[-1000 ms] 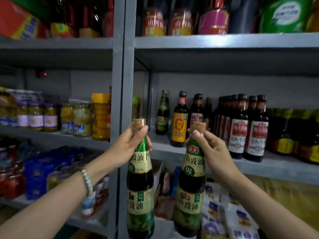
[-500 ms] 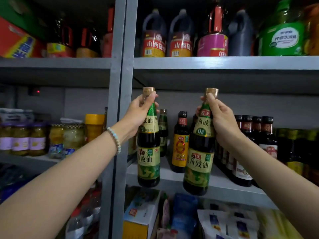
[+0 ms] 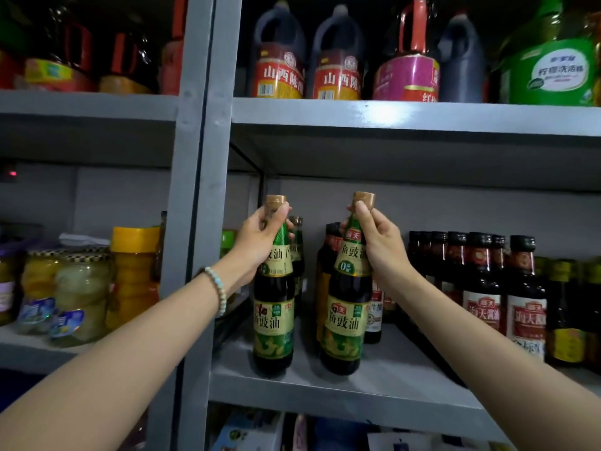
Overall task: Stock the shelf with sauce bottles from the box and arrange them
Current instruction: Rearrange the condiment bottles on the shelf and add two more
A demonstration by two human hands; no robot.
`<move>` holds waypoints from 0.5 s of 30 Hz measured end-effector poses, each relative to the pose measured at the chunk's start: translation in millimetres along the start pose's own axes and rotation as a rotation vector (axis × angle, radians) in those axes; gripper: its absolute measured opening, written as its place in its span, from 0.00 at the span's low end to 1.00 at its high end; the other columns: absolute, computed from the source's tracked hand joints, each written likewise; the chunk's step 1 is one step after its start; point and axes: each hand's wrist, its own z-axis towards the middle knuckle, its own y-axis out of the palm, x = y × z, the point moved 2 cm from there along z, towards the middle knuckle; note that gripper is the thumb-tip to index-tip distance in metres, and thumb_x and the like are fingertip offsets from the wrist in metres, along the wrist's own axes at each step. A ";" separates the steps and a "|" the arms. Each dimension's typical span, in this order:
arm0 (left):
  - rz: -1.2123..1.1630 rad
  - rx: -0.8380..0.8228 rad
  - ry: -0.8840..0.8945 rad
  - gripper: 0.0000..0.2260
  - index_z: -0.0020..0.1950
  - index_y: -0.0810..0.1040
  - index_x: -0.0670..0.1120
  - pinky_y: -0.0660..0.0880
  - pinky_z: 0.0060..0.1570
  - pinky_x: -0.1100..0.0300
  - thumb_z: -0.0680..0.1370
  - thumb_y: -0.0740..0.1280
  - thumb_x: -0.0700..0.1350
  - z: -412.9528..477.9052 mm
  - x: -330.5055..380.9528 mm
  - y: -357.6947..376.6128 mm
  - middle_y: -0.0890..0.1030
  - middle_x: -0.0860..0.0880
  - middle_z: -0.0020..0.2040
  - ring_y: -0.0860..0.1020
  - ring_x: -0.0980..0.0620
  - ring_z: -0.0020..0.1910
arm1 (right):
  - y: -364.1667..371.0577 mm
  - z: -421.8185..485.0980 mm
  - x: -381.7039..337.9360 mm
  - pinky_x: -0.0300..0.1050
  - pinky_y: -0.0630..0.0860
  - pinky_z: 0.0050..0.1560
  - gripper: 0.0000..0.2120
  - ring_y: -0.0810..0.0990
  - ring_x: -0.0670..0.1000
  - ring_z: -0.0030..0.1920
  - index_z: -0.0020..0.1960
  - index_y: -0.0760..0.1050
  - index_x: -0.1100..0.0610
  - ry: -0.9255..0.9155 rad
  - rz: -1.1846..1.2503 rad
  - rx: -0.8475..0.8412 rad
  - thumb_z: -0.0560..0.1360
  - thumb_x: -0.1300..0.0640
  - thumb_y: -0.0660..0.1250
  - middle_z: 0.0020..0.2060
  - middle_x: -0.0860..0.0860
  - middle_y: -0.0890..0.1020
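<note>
The left hand [image 3: 257,242] curls round the neck of the left sauce bottle [image 3: 273,323], thumb up near the gold cap, which shows at 12 o'clock from the fingers. The dark body and green label hang at 6 o'clock below the grip. The right hand [image 3: 380,242] holds the neck of the right sauce bottle [image 3: 346,327] the same way, its cap clear above the thumb. Both bottles stand upright, the right one at 3 o'clock from the left, apart. Their bases sit at the front of the grey shelf [image 3: 390,388]; whether they rest on it cannot be told. Red-labelled dark bottles [image 3: 481,288] stand at 3 o'clock from the right hand. Jars [image 3: 81,288] lie at 9 o'clock, past the upright.
</note>
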 end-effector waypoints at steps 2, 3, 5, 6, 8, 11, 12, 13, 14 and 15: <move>-0.003 0.007 -0.011 0.13 0.57 0.75 0.47 0.76 0.33 0.67 0.76 0.64 0.53 3.7 -6.3 3.6 0.80 0.51 0.41 0.80 0.56 0.39 | -3.0 3.7 8.7 0.51 0.78 0.51 0.13 0.80 0.52 0.46 0.56 0.77 0.57 0.012 -0.011 -0.016 0.79 0.50 0.61 0.42 0.54 0.81; -0.001 0.012 -0.015 0.14 0.57 0.75 0.47 0.76 0.33 0.67 0.76 0.64 0.53 5.6 -9.4 4.9 0.80 0.51 0.41 0.80 0.56 0.39 | -4.5 5.3 13.5 0.53 0.78 0.53 0.14 0.80 0.54 0.47 0.57 0.77 0.57 0.018 -0.022 -0.025 0.79 0.49 0.62 0.43 0.54 0.81; 0.009 0.020 -0.015 0.13 0.57 0.76 0.47 0.76 0.33 0.67 0.76 0.63 0.53 9.0 -14.5 6.6 0.80 0.51 0.41 0.80 0.56 0.39 | -6.3 7.9 22.2 0.55 0.77 0.55 0.16 0.80 0.55 0.48 0.58 0.77 0.58 0.033 -0.039 -0.047 0.78 0.48 0.62 0.45 0.55 0.81; 0.013 0.022 -0.014 0.13 0.56 0.76 0.47 0.76 0.33 0.67 0.77 0.63 0.53 10.3 -16.9 7.5 0.80 0.51 0.41 0.80 0.56 0.39 | -6.8 8.9 26.2 0.55 0.77 0.55 0.17 0.80 0.55 0.48 0.58 0.77 0.59 0.043 -0.037 -0.059 0.78 0.48 0.62 0.44 0.56 0.82; 0.025 0.017 -0.017 0.11 0.54 0.76 0.49 0.77 0.34 0.65 0.76 0.63 0.53 12.0 -21.5 9.5 0.80 0.51 0.41 0.80 0.55 0.40 | -7.5 10.7 32.4 0.54 0.78 0.53 0.16 0.81 0.54 0.47 0.57 0.77 0.59 0.055 -0.026 -0.079 0.78 0.48 0.62 0.43 0.55 0.82; 0.034 0.006 -0.034 0.11 0.54 0.76 0.49 0.77 0.36 0.63 0.76 0.64 0.53 15.0 -30.7 10.1 0.80 0.50 0.41 0.80 0.54 0.40 | -7.5 11.7 39.2 0.48 0.80 0.48 0.15 0.82 0.51 0.43 0.55 0.77 0.59 0.048 -0.001 -0.109 0.78 0.49 0.61 0.41 0.53 0.82; 0.033 0.008 -0.036 0.11 0.54 0.76 0.49 0.77 0.37 0.63 0.76 0.64 0.53 15.9 -32.8 9.9 0.80 0.50 0.41 0.80 0.54 0.39 | -7.2 11.8 41.1 0.47 0.80 0.47 0.15 0.82 0.50 0.43 0.55 0.77 0.59 0.047 0.008 -0.117 0.78 0.49 0.61 0.41 0.52 0.82; 0.037 0.012 -0.032 0.11 0.54 0.76 0.50 0.77 0.37 0.63 0.76 0.64 0.53 17.1 -34.8 9.6 0.80 0.50 0.41 0.80 0.55 0.39 | -7.0 12.1 43.4 0.47 0.80 0.47 0.14 0.82 0.50 0.43 0.56 0.77 0.59 0.048 0.015 -0.123 0.78 0.49 0.61 0.40 0.52 0.82; 0.042 0.011 -0.023 0.11 0.54 0.76 0.50 0.76 0.37 0.63 0.76 0.64 0.54 18.5 -36.2 9.7 0.80 0.50 0.41 0.81 0.55 0.39 | -6.8 12.7 45.5 0.47 0.80 0.48 0.14 0.82 0.50 0.43 0.55 0.77 0.58 0.048 0.019 -0.127 0.78 0.49 0.61 0.40 0.52 0.82; 0.044 0.006 -0.013 0.10 0.53 0.77 0.51 0.77 0.37 0.63 0.76 0.64 0.54 20.1 -37.4 10.3 0.80 0.50 0.41 0.81 0.55 0.39 | -6.7 13.7 47.3 0.49 0.79 0.49 0.14 0.82 0.51 0.43 0.55 0.77 0.58 0.048 0.023 -0.130 0.78 0.49 0.62 0.40 0.52 0.82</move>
